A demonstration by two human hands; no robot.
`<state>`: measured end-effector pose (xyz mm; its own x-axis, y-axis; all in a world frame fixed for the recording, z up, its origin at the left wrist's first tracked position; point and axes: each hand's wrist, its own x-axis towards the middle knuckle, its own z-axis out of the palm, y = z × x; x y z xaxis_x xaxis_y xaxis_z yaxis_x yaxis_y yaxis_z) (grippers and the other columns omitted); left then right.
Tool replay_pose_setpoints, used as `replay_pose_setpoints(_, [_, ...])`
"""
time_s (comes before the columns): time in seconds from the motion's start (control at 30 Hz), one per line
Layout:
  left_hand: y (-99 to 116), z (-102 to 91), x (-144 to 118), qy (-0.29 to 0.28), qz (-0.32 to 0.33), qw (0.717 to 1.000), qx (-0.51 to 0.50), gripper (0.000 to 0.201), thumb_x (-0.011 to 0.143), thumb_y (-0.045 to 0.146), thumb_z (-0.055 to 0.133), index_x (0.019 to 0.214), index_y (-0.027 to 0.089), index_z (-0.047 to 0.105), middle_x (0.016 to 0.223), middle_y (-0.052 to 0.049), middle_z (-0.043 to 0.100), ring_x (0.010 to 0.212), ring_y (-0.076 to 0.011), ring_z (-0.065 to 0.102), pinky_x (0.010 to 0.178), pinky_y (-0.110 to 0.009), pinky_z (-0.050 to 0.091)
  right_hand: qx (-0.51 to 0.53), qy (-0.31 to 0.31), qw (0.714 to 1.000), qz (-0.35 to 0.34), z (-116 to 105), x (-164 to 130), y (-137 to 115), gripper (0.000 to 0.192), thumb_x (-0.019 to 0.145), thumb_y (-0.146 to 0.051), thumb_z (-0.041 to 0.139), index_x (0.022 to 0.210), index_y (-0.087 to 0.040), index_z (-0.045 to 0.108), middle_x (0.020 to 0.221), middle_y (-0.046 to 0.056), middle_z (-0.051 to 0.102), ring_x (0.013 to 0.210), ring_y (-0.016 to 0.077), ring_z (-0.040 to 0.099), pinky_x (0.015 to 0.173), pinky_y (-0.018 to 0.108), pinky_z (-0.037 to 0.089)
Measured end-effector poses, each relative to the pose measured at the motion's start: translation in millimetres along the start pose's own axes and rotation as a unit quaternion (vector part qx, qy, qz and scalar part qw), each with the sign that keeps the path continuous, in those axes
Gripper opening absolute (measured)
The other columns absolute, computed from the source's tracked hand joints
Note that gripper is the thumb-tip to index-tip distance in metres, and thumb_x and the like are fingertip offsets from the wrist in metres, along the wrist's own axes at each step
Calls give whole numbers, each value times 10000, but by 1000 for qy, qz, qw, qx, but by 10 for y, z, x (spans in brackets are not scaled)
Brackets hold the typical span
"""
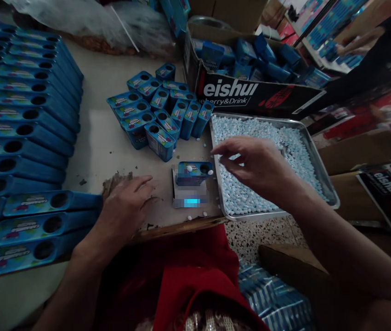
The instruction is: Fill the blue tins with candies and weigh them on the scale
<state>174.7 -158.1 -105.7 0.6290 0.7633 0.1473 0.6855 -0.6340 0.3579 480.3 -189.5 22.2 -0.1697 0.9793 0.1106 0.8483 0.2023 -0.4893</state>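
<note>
A small blue tin [194, 172] with a round hole in its top sits on a small scale [189, 196] near the table's front edge; one pale candy lies on the tin. My right hand [254, 164] hovers over the left part of a metal tray [323, 179] full of pale blue candies, fingers pinched together toward the tin; whether they pinch candies I cannot tell. My left hand [128, 203] rests palm down on the table left of the scale, holding nothing, fingers apart.
Several blue tins [161, 112] stand grouped behind the scale. Rows of stacked blue tins [23, 138] fill the table's left. A cardboard box [250, 94] with more tins is behind the tray. Another person's arm [360, 43] shows at top right. A few loose candies lie near the scale.
</note>
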Motion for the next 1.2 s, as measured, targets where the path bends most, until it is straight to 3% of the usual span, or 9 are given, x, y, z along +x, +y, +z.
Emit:
replay_pose_setpoints(0.13, [69,45,-7,5,31,999,-2,334,1006,270,522,1269,181,707,1245,-129,734,1130,-309,686,1023,-474,543,27,34,998,53,75,-237,129,127,931,-258,696,1003,-214,791,879,41,774,761,198,680,692,330,518])
replay_pose_setpoints(0.3, [172,104,-42,19,61,998,-1,287,987,248,566,1202,188,746,1193,-112,750,1083,-290,697,1002,-448,545,22,48,998,31,326,-252,200,147,915,-196,645,961,-201,786,906,48,772,809,192,679,763,323,499])
replay_pose_setpoints(0.47, [332,-55,-44,133,12,990,-43,194,987,308,622,1112,256,762,1142,-63,752,1086,-243,690,1047,-407,522,37,69,997,20,472,-125,223,112,907,-209,650,923,-195,760,825,25,710,744,168,616,711,300,445])
replay_pose_setpoints(0.6, [516,-192,200,208,-45,976,-53,183,981,395,648,1068,280,761,1084,-46,720,1077,-236,667,1011,-391,531,20,97,995,11,497,-14,183,40,887,-206,673,881,-191,710,806,17,663,739,164,575,695,298,413])
replay_pose_setpoints(0.73, [643,-231,525,200,-53,977,-57,215,953,450,678,1019,277,787,1063,-59,694,1069,-257,643,971,-411,540,28,146,986,70,378,-148,187,66,939,-240,635,940,-209,693,739,-8,632,682,158,556,659,297,401])
replay_pose_setpoints(0.8, [665,-233,642,179,-50,981,-59,205,942,443,693,974,270,798,1040,-64,692,1048,-262,635,968,-431,538,24,112,989,95,356,-360,198,75,949,-260,640,931,-213,695,713,-11,637,652,157,555,637,299,390])
replay_pose_setpoints(0.87, [673,-224,734,157,-42,985,-66,185,932,421,707,935,262,802,1000,-64,698,1019,-259,632,968,-443,533,2,32,995,92,427,-622,180,74,944,-250,658,898,-215,703,755,5,683,669,166,577,643,305,389])
replay_pose_setpoints(1.0, [724,-158,925,133,-13,986,-99,162,920,358,726,884,218,798,927,-62,712,971,-236,638,946,-416,523,-135,-114,984,23,802,-1042,43,131,968,-184,632,869,-217,712,865,71,741,827,238,605,719,359,387])
replay_pose_setpoints(1.2, [880,-185,1009,194,15,971,-138,117,902,319,758,862,210,773,891,-48,702,914,-210,636,918,-379,516,-221,-108,969,14,1167,-1154,-53,160,967,-137,621,837,-201,687,866,102,724,943,286,545,794,412,340])
